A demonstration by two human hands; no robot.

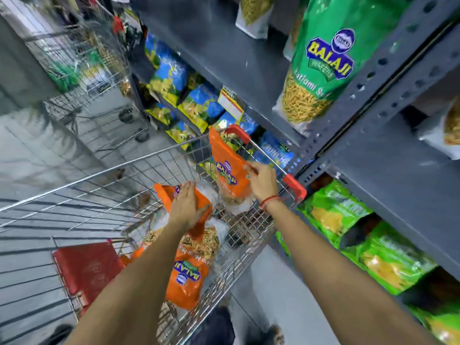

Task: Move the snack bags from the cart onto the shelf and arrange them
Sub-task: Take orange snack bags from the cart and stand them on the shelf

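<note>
A wire shopping cart point(104, 195) with a red handle point(295, 186) stands below me beside grey shelving. My right hand point(262, 181) pinches an orange snack bag point(224, 168) by its side and holds it upright above the cart's handle end. My left hand point(185, 207) lies flat on a second orange snack bag point(164, 195) inside the cart, fingers curling round its edge. A third orange bag point(189, 272) lies under my left forearm in the cart. A big green snack bag point(321, 61) stands on the grey shelf point(224, 46) at upper right.
Blue and yellow snack bags point(171, 70) fill the lower shelves ahead. Bright green bags point(348, 220) sit on the shelf at right. A second wire cart point(82, 61) with goods stands at upper left. A red flap point(84, 267) lies in my cart's seat.
</note>
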